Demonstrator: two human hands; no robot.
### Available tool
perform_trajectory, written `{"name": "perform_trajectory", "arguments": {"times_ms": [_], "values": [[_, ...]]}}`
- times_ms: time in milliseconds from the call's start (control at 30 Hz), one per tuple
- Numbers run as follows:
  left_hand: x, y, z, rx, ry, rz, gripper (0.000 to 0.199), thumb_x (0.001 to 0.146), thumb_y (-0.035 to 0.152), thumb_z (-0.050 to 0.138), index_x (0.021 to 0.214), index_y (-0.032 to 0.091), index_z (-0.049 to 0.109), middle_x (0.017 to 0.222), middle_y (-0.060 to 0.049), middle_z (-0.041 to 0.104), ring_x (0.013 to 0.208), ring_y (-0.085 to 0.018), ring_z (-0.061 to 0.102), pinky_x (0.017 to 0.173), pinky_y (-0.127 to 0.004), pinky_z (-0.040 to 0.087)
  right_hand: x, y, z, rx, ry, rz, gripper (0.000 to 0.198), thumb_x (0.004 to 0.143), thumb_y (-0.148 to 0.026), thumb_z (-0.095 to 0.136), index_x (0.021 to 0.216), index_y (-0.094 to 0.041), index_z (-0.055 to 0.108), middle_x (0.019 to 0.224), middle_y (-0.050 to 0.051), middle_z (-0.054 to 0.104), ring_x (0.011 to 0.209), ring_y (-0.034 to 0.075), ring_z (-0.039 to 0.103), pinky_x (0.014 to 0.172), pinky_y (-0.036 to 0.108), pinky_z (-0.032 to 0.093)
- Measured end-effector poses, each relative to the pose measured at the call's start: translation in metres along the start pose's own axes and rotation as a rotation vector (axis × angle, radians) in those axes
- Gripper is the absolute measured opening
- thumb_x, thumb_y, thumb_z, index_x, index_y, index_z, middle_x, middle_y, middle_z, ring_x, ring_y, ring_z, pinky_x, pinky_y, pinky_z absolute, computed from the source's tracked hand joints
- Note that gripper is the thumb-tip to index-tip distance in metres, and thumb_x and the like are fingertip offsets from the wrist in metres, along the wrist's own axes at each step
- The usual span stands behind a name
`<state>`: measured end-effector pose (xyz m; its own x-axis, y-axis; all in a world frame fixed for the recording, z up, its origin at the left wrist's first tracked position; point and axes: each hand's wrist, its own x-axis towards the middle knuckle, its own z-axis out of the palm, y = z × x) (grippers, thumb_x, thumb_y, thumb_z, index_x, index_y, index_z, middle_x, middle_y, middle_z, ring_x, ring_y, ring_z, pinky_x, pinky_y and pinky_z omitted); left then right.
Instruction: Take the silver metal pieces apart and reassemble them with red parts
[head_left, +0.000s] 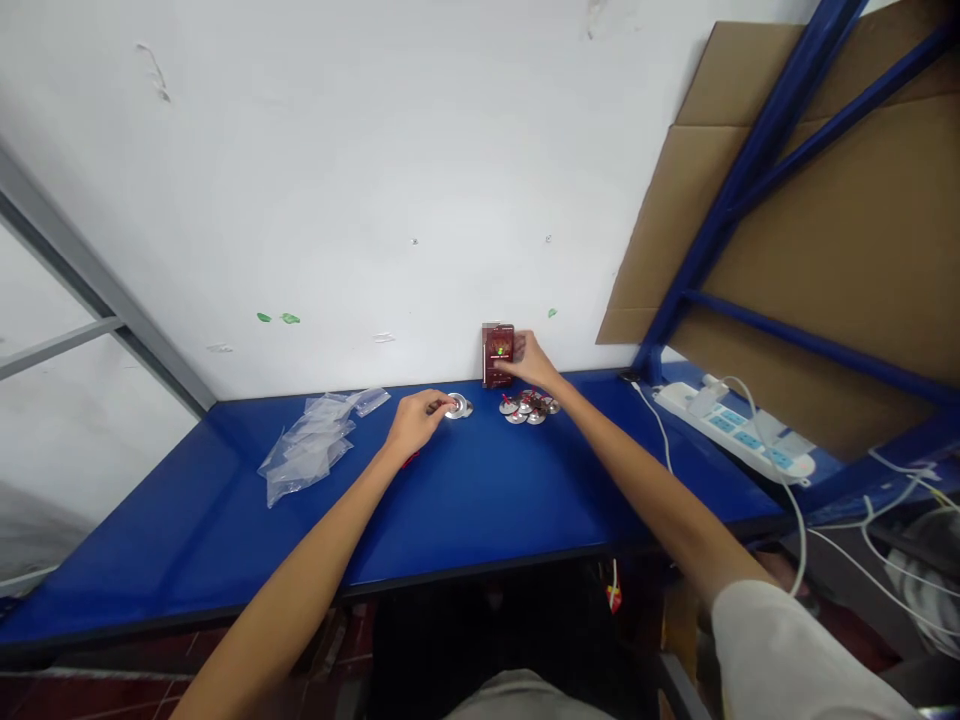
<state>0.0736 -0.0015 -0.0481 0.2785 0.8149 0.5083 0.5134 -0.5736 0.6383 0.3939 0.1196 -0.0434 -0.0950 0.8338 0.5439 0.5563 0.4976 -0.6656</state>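
Note:
My left hand (pixel 418 418) is closed in a pinch on a round silver metal disc (pixel 457 407), low over the blue table. What lies inside the fingers is partly hidden. My right hand (pixel 527 358) grips the right side of a dark red printed box (pixel 496 372), which stands upright against the white wall at the table's back edge. Just below that hand lies a pile of several silver discs with red cords (pixel 529 406). A bit of something red shows beside my left wrist, too small to name.
Clear plastic bags (pixel 309 450) lie heaped on the left of the blue table (pixel 480 500). On the right are a white power strip (pixel 735 428) with plugs and cables, a blue metal frame (pixel 750 180) and cardboard (pixel 840 240). The white wall (pixel 450 180) bounds the back.

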Motion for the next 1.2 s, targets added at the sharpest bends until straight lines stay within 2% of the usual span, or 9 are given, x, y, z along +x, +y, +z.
{"name": "perform_trajectory", "arguments": {"times_ms": [67,133,267,400,467,667,867,1067,1200], "values": [[0.001,-0.001,0.001,0.004,0.001,0.004,0.021,0.1,0.04,0.067,0.102,0.026,0.083,0.105,-0.004,0.084,0.09,-0.024,0.077,0.086,-0.035,0.059,-0.015,0.007,-0.004,-0.055,-0.19,-0.072,0.087,0.061,-0.04,0.1,0.133,-0.019,0.055,0.127,0.013,0.065,0.115,0.033,0.065,0.098,0.045,0.057],[0.002,-0.001,0.001,0.017,-0.013,0.012,0.021,0.1,0.041,0.067,0.102,0.026,0.082,0.106,-0.004,0.084,0.091,-0.024,0.077,0.085,-0.035,0.059,-0.024,0.011,-0.005,-0.086,-0.219,-0.083,0.087,0.062,-0.037,0.099,0.135,-0.019,0.055,0.132,0.014,0.064,0.119,0.035,0.064,0.099,0.046,0.057],[0.001,-0.002,0.0,0.04,-0.015,0.033,0.02,0.101,0.038,0.066,0.104,0.027,0.082,0.108,-0.004,0.084,0.093,-0.024,0.077,0.086,-0.034,0.059,-0.023,0.012,0.002,-0.17,-0.215,-0.082,0.074,0.074,-0.038,0.092,0.136,-0.02,0.054,0.13,0.013,0.066,0.115,0.035,0.067,0.097,0.047,0.057],[0.001,-0.003,-0.004,0.054,0.004,0.041,0.02,0.101,0.038,0.066,0.104,0.027,0.083,0.107,-0.003,0.084,0.091,-0.023,0.076,0.085,-0.034,0.058,-0.015,0.013,0.003,-0.216,-0.189,-0.044,0.041,0.087,-0.039,0.078,0.12,-0.022,0.062,0.11,0.008,0.071,0.097,0.031,0.068,0.088,0.045,0.057],[0.002,-0.003,-0.004,0.057,-0.004,0.044,0.019,0.101,0.037,0.066,0.103,0.027,0.083,0.107,-0.004,0.084,0.091,-0.023,0.076,0.085,-0.034,0.058,-0.013,0.014,0.002,-0.224,-0.169,-0.026,0.034,0.088,-0.04,0.075,0.115,-0.023,0.064,0.107,0.008,0.072,0.093,0.03,0.067,0.085,0.044,0.057],[0.001,-0.002,-0.002,0.065,-0.036,0.065,0.02,0.102,0.036,0.064,0.104,0.027,0.083,0.107,-0.004,0.083,0.092,-0.024,0.075,0.085,-0.034,0.058,-0.012,0.011,0.0,-0.192,-0.189,0.013,0.037,0.085,-0.041,0.078,0.113,-0.021,0.064,0.105,0.008,0.073,0.09,0.028,0.068,0.082,0.04,0.055],[0.001,-0.002,-0.003,0.066,-0.047,0.086,0.021,0.103,0.034,0.063,0.105,0.028,0.083,0.11,-0.004,0.083,0.094,-0.023,0.075,0.087,-0.034,0.058,-0.008,0.004,-0.002,-0.054,-0.166,0.092,0.042,0.083,-0.048,0.081,0.11,-0.021,0.063,0.103,0.006,0.075,0.09,0.024,0.068,0.083,0.038,0.055],[0.001,-0.001,-0.004,0.069,-0.052,0.075,0.02,0.103,0.033,0.063,0.105,0.026,0.082,0.11,-0.004,0.082,0.095,-0.023,0.075,0.086,-0.033,0.057,-0.001,0.009,-0.005,0.067,-0.114,0.069,0.026,0.083,-0.034,0.072,0.106,-0.022,0.067,0.099,0.005,0.075,0.093,0.023,0.069,0.089,0.037,0.056],[0.0,0.003,-0.005,0.1,-0.067,0.077,0.02,0.104,0.032,0.063,0.105,0.025,0.082,0.11,-0.004,0.082,0.096,-0.022,0.075,0.085,-0.033,0.055,0.005,0.005,-0.007,0.101,-0.077,0.08,0.025,0.087,-0.043,0.071,0.101,-0.023,0.071,0.101,0.006,0.078,0.095,0.025,0.071,0.092,0.039,0.056]]}}
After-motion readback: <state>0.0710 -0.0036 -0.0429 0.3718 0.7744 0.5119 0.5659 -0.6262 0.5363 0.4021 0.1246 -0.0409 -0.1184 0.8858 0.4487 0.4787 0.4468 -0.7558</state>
